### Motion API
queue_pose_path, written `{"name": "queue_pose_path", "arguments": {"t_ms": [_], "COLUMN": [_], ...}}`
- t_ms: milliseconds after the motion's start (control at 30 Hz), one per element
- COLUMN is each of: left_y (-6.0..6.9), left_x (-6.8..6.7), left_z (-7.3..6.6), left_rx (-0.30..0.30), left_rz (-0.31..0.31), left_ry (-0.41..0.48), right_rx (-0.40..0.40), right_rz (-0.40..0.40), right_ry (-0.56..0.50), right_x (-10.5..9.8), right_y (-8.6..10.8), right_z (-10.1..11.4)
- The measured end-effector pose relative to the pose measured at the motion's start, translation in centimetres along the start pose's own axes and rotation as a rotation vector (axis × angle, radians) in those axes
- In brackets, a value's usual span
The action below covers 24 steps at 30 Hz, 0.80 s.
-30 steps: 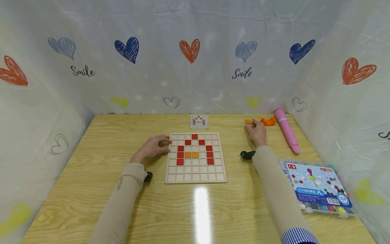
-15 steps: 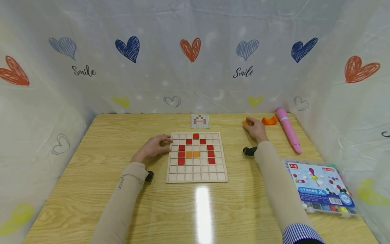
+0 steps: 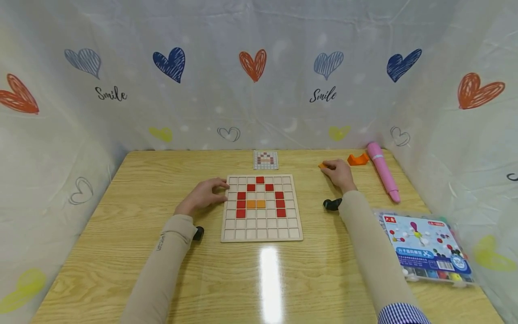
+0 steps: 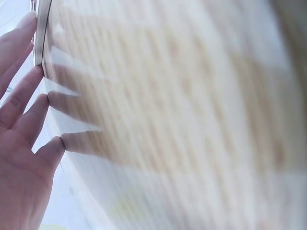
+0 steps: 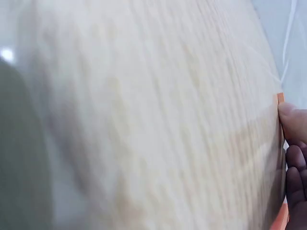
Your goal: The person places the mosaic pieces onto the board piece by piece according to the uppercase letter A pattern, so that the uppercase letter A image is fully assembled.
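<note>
A wooden grid board [image 3: 261, 235] lies in the middle of the table in the head view. Red square tiles [image 3: 260, 180] form a peaked shape on it, with two orange tiles [image 3: 256, 204] side by side between the red columns. My left hand [image 3: 203, 194] rests its fingertips at the board's left edge; in the left wrist view the fingers [image 4: 29, 117] are spread and touch the tabletop. At the back right, my right hand [image 3: 341, 174] pinches an orange square tile [image 3: 322, 165] low over the table. In the right wrist view its thumb lies against that tile [image 5: 281, 98].
Behind the board lies a small pattern card [image 3: 265, 160]. An orange curved piece [image 3: 358, 159] and a pink pen-shaped object [image 3: 383, 173] lie right of my right hand. A clear box with a molecule-model label [image 3: 429, 247] stands at the right edge.
My right hand has closed its fingers on the orange tile and shifted it slightly left and nearer. The left hand has stayed at the board's edge.
</note>
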<state>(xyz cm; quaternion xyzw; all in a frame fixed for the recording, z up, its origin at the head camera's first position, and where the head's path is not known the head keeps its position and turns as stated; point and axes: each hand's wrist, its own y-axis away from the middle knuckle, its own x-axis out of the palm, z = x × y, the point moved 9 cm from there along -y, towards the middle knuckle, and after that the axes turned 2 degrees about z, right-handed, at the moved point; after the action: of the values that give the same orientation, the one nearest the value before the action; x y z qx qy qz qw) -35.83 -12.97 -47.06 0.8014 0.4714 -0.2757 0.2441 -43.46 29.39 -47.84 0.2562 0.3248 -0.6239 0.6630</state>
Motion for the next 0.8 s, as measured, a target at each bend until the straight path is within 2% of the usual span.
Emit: {"name": "queue_pose_path", "arguments": {"t_ms": [433, 633, 800], "left_y": [0.0, -0.1, -0.2], "left_x": [0.1, 0.0, 0.0], "left_z": [0.5, 0.2, 0.1], "left_rx": [-0.036, -0.008, -0.001], "left_rz": [-0.006, -0.006, -0.004], "left_ry": [0.000, -0.008, -0.006], "right_rx": [-0.051, -0.071, -0.027], "right_rz": [0.082, 0.075, 0.057], "right_ry": [0.059, 0.108, 0.019], "right_x": [0.5, 0.2, 0.3], "right_y": [0.3, 0.5, 1.1], "right_z": [0.7, 1.8, 2.5]}}
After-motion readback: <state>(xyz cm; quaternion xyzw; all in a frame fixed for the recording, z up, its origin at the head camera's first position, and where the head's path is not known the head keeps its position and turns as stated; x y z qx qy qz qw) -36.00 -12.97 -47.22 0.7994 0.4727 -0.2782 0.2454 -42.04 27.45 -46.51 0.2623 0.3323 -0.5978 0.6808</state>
